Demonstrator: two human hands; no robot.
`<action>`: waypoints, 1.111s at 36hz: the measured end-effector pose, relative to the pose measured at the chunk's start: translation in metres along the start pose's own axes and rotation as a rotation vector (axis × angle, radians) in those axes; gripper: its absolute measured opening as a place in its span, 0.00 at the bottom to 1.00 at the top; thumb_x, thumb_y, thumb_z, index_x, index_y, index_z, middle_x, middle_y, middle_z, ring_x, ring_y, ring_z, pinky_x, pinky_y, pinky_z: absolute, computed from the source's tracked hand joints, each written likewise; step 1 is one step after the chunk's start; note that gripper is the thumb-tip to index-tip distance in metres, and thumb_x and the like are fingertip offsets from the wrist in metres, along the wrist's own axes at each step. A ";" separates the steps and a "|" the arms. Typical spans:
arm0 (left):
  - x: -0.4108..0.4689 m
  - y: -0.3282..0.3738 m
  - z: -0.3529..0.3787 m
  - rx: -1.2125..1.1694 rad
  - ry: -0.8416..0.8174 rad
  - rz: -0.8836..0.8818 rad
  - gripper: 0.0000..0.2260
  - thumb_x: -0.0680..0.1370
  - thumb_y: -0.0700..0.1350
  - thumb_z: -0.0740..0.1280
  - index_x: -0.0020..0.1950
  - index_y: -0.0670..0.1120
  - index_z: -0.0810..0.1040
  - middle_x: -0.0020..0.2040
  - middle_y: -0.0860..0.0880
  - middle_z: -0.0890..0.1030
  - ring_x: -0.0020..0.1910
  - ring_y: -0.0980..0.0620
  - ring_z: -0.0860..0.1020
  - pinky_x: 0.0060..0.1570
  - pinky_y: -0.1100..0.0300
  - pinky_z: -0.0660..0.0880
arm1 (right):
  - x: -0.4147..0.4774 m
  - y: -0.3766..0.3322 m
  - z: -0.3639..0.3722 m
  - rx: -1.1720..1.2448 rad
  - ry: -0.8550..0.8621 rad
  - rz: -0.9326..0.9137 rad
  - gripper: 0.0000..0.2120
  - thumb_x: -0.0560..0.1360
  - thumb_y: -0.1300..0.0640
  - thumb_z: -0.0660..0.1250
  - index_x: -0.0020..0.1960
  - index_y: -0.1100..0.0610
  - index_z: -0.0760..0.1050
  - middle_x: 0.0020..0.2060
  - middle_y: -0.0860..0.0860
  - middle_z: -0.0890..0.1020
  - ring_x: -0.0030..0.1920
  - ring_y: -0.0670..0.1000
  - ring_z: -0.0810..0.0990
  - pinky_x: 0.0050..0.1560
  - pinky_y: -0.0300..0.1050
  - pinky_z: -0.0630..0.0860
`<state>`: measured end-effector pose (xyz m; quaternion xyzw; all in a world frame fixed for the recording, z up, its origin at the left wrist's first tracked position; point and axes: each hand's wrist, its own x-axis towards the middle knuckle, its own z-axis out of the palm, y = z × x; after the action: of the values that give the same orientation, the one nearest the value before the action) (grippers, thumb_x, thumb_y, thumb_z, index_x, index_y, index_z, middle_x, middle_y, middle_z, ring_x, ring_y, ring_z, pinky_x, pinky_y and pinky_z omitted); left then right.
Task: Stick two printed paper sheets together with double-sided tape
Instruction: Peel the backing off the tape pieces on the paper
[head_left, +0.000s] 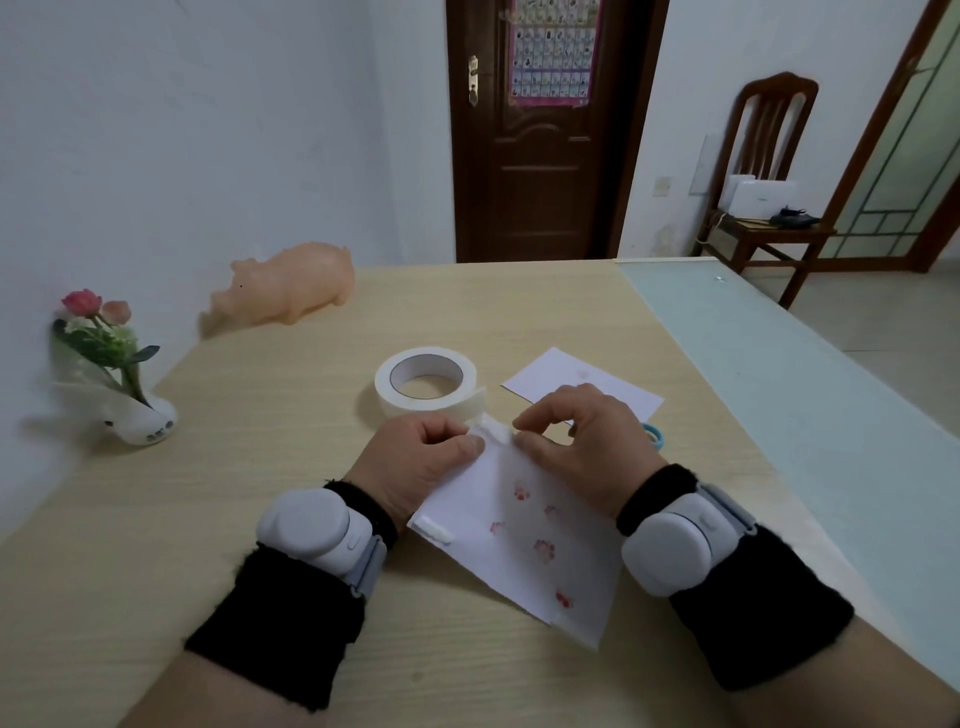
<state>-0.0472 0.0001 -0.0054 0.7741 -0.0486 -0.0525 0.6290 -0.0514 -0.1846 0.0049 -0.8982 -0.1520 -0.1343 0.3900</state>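
Head view, task things: the printed sheet (524, 551) lies on the table (260, 493) close in front of the person, its red motifs up; a tape piece (493, 431) sits on its far corner; a corner strip (434, 530) is already stuck at its left corner; the second sheet (582, 384) lies beyond, partly hidden by the right hand; the tape roll (426, 382) lies flat just beyond the hands.
Head view, left hand (415, 457): fingers curled; the sheet's far corner is pinched beside the tape piece's left end.
Head view, right hand (587, 436): thumb and forefinger are closed on the tape piece's right end; the other fingers are loosely bent.
Step in hand, as judged: the tape piece is being seated or its backing picked at; which of the two cannot be told.
Doing it well: the sheet should be held flat by the left hand; the tape should be rubbed down from one end so no wrinkle is trapped; the backing should be lifted from a corner at a low angle, so the adhesive is not pulled up.
Writing: none can be read; the tape roll shows no label; the poster (553, 49) on the door carries a grid of small pictures, too small to read; marks on the vase (148, 421) are blurred.
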 end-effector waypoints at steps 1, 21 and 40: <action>0.000 0.000 0.001 -0.005 -0.006 -0.001 0.06 0.70 0.44 0.72 0.34 0.47 0.80 0.32 0.51 0.80 0.31 0.56 0.76 0.32 0.64 0.72 | 0.000 0.000 0.001 -0.009 -0.006 -0.002 0.03 0.70 0.55 0.72 0.40 0.47 0.81 0.37 0.41 0.80 0.47 0.45 0.73 0.47 0.39 0.67; -0.004 0.008 -0.002 0.094 -0.093 -0.038 0.08 0.74 0.40 0.69 0.35 0.45 0.79 0.28 0.55 0.79 0.27 0.59 0.75 0.29 0.70 0.71 | -0.004 -0.008 -0.004 0.091 -0.093 -0.008 0.20 0.70 0.65 0.68 0.37 0.38 0.75 0.34 0.38 0.80 0.36 0.36 0.75 0.39 0.26 0.69; -0.004 0.007 -0.001 0.057 -0.108 -0.054 0.07 0.75 0.42 0.68 0.37 0.43 0.80 0.30 0.52 0.79 0.28 0.57 0.75 0.31 0.68 0.72 | -0.005 -0.011 -0.004 0.042 -0.175 -0.030 0.09 0.73 0.63 0.66 0.41 0.49 0.77 0.35 0.41 0.76 0.37 0.32 0.73 0.39 0.23 0.65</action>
<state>-0.0513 0.0004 0.0016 0.7889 -0.0629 -0.1097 0.6014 -0.0610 -0.1813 0.0128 -0.8957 -0.2017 -0.0576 0.3921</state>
